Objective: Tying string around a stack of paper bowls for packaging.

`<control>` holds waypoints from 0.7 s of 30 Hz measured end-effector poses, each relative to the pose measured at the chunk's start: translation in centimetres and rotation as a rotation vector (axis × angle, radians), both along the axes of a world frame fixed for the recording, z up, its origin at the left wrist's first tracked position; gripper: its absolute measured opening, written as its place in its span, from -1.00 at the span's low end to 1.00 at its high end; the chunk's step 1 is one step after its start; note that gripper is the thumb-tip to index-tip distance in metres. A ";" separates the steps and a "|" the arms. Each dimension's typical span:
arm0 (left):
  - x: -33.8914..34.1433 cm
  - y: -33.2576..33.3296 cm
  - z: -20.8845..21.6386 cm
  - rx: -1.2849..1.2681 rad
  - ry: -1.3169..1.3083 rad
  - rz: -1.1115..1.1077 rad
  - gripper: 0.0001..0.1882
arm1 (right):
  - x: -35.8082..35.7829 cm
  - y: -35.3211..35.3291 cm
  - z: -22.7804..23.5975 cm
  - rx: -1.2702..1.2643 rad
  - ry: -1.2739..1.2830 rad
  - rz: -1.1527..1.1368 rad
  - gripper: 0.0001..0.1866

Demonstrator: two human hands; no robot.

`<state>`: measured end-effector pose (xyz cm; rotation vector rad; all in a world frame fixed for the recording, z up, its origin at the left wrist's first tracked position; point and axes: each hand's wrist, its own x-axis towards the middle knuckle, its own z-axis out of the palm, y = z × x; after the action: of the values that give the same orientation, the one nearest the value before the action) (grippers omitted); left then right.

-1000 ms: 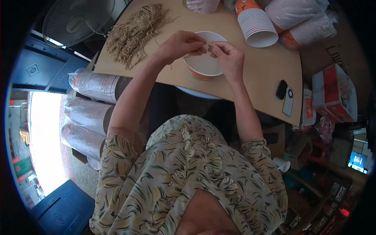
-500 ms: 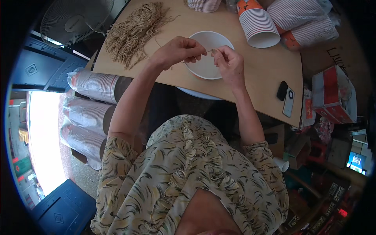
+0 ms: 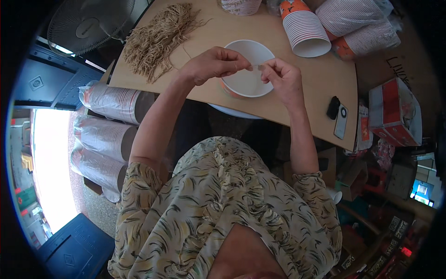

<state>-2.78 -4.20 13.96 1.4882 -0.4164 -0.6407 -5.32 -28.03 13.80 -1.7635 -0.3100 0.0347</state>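
Above a white paper tub (image 3: 248,90), my left hand (image 3: 216,65) and my right hand (image 3: 282,78) are close together, each closed in a pinch. A small pale, thin thing (image 3: 255,68) shows between the fingertips; it is too small to name. The tub's round mouth faces up, and an orange patch shows on its outer side. Left of my left hand, a bundle of tan cords (image 3: 160,39) is spread on the wooden table (image 3: 306,100). One loose strand from it runs toward my left wrist.
Stacked paper tubs (image 3: 306,35) lie at the back right, with bagged stacks (image 3: 355,16) beside them. A black object (image 3: 333,108) and a white device (image 3: 341,123) rest near the right edge. More bagged tubs (image 3: 104,132) are at the left; a fan (image 3: 86,28) stands behind.
My right hand has moved right and slightly down. My left hand has shifted slightly right, both still pinched. The tub beneath has moved slightly down.
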 end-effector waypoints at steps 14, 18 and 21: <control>-1.5 -1.8 -1.3 -0.030 -0.075 0.197 -0.77 | -0.6 -0.4 -0.7 0.113 0.095 -0.080 -0.75; -1.5 -1.9 -0.8 -0.030 -0.006 0.243 -0.77 | 0.5 -2.5 -0.5 0.095 0.049 -0.240 -0.79; -1.5 -1.7 -0.8 -0.015 0.002 0.253 -0.77 | 0.6 -2.9 0.2 0.047 0.049 -0.205 -0.76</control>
<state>-4.31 -5.86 13.12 1.4965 -0.2257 -0.4374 -4.73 -30.90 14.01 -1.7374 -0.0930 -0.0759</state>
